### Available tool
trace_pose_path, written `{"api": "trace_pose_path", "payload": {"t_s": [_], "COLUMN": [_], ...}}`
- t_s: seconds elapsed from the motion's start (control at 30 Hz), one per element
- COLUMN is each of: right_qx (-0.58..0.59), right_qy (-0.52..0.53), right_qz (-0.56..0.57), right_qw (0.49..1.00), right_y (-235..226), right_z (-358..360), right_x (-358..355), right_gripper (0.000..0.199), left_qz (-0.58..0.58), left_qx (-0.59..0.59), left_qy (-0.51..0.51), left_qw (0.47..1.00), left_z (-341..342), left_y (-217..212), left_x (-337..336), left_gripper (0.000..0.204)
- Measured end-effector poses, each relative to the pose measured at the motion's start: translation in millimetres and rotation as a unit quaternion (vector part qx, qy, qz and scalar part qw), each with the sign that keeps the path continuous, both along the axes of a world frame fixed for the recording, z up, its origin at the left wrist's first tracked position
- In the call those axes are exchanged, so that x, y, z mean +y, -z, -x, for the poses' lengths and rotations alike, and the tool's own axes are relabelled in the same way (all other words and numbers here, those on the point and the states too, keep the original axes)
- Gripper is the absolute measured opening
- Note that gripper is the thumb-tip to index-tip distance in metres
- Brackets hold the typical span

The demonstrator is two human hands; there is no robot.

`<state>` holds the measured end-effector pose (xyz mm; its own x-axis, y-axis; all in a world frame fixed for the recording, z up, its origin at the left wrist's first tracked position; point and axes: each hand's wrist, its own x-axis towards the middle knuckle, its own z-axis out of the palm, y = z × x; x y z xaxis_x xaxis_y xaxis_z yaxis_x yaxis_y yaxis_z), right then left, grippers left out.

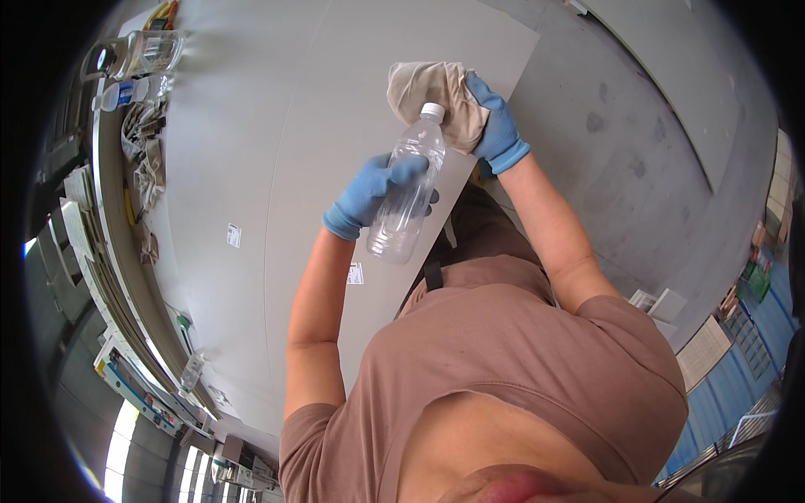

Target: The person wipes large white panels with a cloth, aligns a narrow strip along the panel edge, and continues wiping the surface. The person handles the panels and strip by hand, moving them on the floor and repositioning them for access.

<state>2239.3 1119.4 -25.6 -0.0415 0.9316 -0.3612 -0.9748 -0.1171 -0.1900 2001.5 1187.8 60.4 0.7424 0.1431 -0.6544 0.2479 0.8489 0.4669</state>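
My left hand (381, 189), in a blue glove, is wrapped round the middle of a clear plastic bottle (402, 220). The bottle tilts with its white cap (433, 111) pointing up and away, and it looks mostly see-through; whether any liquid is inside I cannot tell. A bunched cream cloth (444, 88) is gripped at its right side by my right hand (498, 124), also gloved in blue. The bottle's cap overlaps the cloth in the picture, beside a darker damp-looking patch. Both hands are over a large pale grey panel.
The grey panel (226, 159) carries small white labels (234, 235). At its far left are a large clear jug (155, 52), a smaller bottle (130, 94) and crumpled rags (149, 172). Another bottle (193, 369) lies lower left. Concrete floor (579, 109) and another panel (671, 75) lie to the right.
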Motion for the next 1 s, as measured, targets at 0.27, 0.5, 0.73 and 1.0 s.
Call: {"api": "trace_pose_path", "payload": {"t_s": [0.27,0.5,0.73,1.0], "right_qx": [0.044,-0.069,-0.751,-0.986], "right_qy": [0.013,0.031,0.028,0.017], "right_qz": [-0.127,-0.008,0.034,-0.022], "right_qw": [0.991,0.997,0.658,0.167], "right_y": [17,-3,-11,52], "right_z": [1,-59,-80,-55], "right_x": [7,36,76,120], "right_gripper": [0.049,0.051,0.049,0.058], "left_qz": [-0.262,-0.391,-0.490,-0.569], "left_qx": [0.102,0.128,0.069,0.141], "left_qy": [0.095,-0.035,-0.344,-0.504], "left_qw": [0.955,0.911,0.798,0.634], "left_z": [-9,8,41,88], "left_y": [-7,-6,24,77], "left_x": [5,23,100,163], "left_gripper": [0.059,0.072,0.058,0.058]}}
